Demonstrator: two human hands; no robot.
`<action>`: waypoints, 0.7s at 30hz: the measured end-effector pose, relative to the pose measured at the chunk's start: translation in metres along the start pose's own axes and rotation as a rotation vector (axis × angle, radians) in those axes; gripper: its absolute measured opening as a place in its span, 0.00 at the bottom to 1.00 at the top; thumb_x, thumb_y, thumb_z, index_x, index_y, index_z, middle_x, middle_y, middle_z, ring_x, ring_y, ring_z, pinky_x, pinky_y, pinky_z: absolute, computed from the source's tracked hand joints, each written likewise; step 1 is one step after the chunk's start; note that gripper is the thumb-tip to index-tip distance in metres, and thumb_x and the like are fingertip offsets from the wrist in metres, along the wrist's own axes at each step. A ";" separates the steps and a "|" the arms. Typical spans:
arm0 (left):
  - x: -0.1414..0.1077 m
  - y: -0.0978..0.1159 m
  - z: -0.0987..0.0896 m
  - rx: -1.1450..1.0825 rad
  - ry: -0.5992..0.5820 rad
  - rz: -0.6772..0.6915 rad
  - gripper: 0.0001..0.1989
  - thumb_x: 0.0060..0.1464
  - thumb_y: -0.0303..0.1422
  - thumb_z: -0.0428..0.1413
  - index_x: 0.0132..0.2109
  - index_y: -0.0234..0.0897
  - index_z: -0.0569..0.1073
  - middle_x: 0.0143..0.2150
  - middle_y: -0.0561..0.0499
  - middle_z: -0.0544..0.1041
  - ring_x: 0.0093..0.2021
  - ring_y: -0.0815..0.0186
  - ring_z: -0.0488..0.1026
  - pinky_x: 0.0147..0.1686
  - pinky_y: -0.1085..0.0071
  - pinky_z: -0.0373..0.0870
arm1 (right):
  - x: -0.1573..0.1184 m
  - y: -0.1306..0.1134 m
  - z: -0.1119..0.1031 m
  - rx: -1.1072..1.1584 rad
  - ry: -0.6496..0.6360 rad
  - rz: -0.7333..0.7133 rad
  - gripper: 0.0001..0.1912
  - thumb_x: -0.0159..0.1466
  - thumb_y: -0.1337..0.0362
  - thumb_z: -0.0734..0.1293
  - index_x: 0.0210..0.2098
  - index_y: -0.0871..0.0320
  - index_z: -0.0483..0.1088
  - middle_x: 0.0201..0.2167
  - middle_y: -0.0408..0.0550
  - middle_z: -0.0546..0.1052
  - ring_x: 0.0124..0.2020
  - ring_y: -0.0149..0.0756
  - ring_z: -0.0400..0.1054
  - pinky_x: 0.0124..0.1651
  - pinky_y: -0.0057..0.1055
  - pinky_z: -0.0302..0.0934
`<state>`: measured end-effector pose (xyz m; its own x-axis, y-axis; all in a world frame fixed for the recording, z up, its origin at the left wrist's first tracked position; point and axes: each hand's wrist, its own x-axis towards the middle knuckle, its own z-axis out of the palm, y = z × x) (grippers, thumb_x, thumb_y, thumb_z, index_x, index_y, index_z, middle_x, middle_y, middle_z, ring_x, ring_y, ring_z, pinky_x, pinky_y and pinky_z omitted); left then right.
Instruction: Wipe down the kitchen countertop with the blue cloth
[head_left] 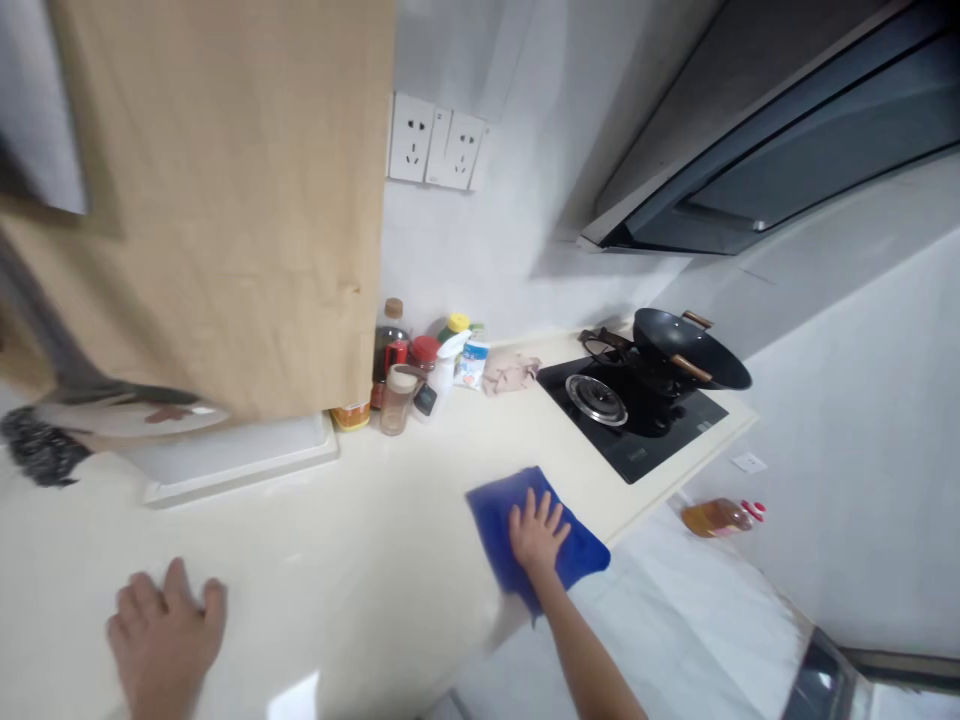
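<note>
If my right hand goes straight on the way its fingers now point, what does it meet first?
Past the edge of the blue cloth under the right hand, the counter looks free; probably the white packet comes first, though depth is unclear and the spray bottle stands close beside it.

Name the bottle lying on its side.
The amber-filled plastic bottle with a red cap lies on the floor; the brown-capped dark glass bottle and white spray bottle stand upright on the cream countertop.

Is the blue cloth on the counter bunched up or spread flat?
Spread flat: the blue cloth lies smooth on the countertop, with the right hand palm down on it.
</note>
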<state>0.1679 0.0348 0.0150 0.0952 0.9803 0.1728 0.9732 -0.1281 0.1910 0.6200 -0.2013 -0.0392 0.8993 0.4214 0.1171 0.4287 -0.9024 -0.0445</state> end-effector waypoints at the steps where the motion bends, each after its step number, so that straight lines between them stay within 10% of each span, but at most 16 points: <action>1: 0.000 -0.001 0.001 -0.004 0.020 0.024 0.33 0.61 0.43 0.37 0.67 0.26 0.55 0.69 0.26 0.51 0.71 0.40 0.44 0.63 0.45 0.50 | -0.013 -0.016 -0.003 0.004 -0.001 -0.037 0.33 0.70 0.53 0.46 0.70 0.61 0.50 0.71 0.64 0.48 0.71 0.63 0.37 0.65 0.68 0.35; 13: 0.013 -0.017 0.009 -0.118 -0.156 -0.102 0.35 0.59 0.43 0.43 0.67 0.25 0.56 0.71 0.26 0.47 0.71 0.41 0.43 0.67 0.48 0.43 | -0.197 -0.192 -0.059 0.259 -0.283 -0.704 0.34 0.71 0.47 0.50 0.71 0.54 0.41 0.73 0.54 0.33 0.72 0.61 0.24 0.67 0.70 0.29; 17: 0.030 -0.037 0.000 -0.059 -0.231 -0.074 0.30 0.60 0.38 0.43 0.65 0.26 0.62 0.70 0.28 0.52 0.70 0.43 0.47 0.67 0.50 0.45 | -0.242 -0.210 -0.085 0.306 -0.414 -1.061 0.34 0.71 0.47 0.50 0.72 0.50 0.37 0.73 0.50 0.29 0.71 0.61 0.21 0.68 0.71 0.28; 21: 0.040 -0.104 -0.019 -0.031 -0.181 -0.119 0.28 0.60 0.36 0.42 0.64 0.29 0.64 0.71 0.34 0.51 0.72 0.47 0.43 0.69 0.54 0.39 | -0.251 -0.201 -0.101 0.295 -0.546 -1.413 0.33 0.71 0.47 0.52 0.71 0.45 0.37 0.73 0.45 0.30 0.72 0.59 0.21 0.68 0.70 0.29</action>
<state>0.0666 0.0845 0.0207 0.0191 0.9994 -0.0288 0.9733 -0.0120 0.2293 0.2992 -0.1346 0.0403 -0.3476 0.9284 -0.1310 0.8718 0.2686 -0.4096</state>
